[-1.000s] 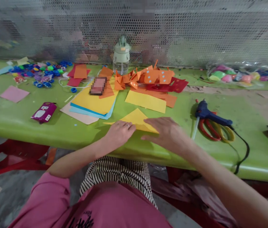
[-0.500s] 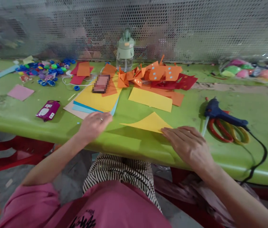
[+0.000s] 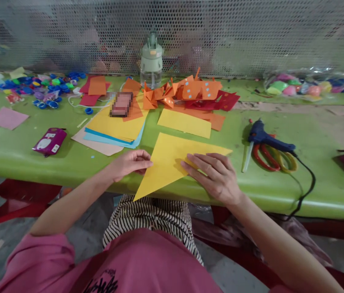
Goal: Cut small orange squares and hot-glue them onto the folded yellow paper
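A yellow sheet of paper folded into a triangle (image 3: 168,158) lies at the table's near edge, one corner pointing down past the edge. My left hand (image 3: 132,165) pinches its left side between thumb and curled fingers. Flat on the right part of the paper rests my right hand (image 3: 213,173), its fingers stretched out. Just behind is a yellow paper strip (image 3: 184,123). Left of it, a stack of coloured paper (image 3: 114,124) carries a phone (image 3: 121,104) with a blurred screen.
On the right, a blue glue gun (image 3: 269,138) rests over scissors (image 3: 266,158), its cord trailing off the green table (image 3: 172,101). Orange paper shapes (image 3: 187,89) and a bottle (image 3: 151,61) stand behind. Left are a purple packet (image 3: 50,141) and small plastic pieces (image 3: 46,85).
The yellow paper has turned and come down flat nearer to me. My left hand, apart from it before, now grips its left side; my right hand has shifted left onto it.
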### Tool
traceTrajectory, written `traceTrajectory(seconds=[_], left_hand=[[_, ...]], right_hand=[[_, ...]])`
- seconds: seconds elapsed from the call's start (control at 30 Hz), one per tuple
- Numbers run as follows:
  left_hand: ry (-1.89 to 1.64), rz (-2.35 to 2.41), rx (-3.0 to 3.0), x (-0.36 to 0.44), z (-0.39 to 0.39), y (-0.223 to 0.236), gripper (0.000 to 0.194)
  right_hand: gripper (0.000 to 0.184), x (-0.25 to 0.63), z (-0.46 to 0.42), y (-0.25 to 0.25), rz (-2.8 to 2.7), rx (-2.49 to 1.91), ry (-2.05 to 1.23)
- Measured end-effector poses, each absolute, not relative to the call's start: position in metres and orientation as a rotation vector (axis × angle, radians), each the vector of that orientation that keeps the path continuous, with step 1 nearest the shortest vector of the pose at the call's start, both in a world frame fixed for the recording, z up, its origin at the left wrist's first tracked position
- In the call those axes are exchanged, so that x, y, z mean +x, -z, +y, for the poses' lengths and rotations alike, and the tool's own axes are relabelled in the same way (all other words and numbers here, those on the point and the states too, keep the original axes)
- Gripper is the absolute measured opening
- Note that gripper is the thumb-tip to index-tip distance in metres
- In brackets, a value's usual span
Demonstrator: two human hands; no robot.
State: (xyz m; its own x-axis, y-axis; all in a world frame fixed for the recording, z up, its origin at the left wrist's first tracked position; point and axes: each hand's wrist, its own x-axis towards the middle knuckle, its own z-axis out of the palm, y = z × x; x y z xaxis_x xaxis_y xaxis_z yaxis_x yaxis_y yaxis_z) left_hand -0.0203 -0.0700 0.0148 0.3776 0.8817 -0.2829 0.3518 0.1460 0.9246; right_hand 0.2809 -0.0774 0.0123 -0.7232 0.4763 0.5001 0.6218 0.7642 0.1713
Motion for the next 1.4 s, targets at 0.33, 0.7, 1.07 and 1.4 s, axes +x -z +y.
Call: traceTrajectory(seconds=[0.33,0.7,1.07,1.4], left_hand=[[-0.8,1.267,1.457,-0.015,-0.069,-0.021,0.031],[-0.684,1.179,1.631,-0.004,-0.063,-0.03,0.024],[-0.651,1.24,2.008,-0.008,-0.019,-0.013,0.028],[-0.673,0.923,3.136,0.033,-0.054,-0.005,0.015]], right_hand=[[0.07,0.279,-0.055,-0.009,-2.149,-1.257,0.194],[0.044,0.268,-0.035,-0.04,-2.183,-1.255,0.059],[0.053,0.294,-0.032,-0.022,-2.037,-1.663,-0.727],[0.047,0.29,-0.023,-0.015,-1.713,-1.607,-1.246]])
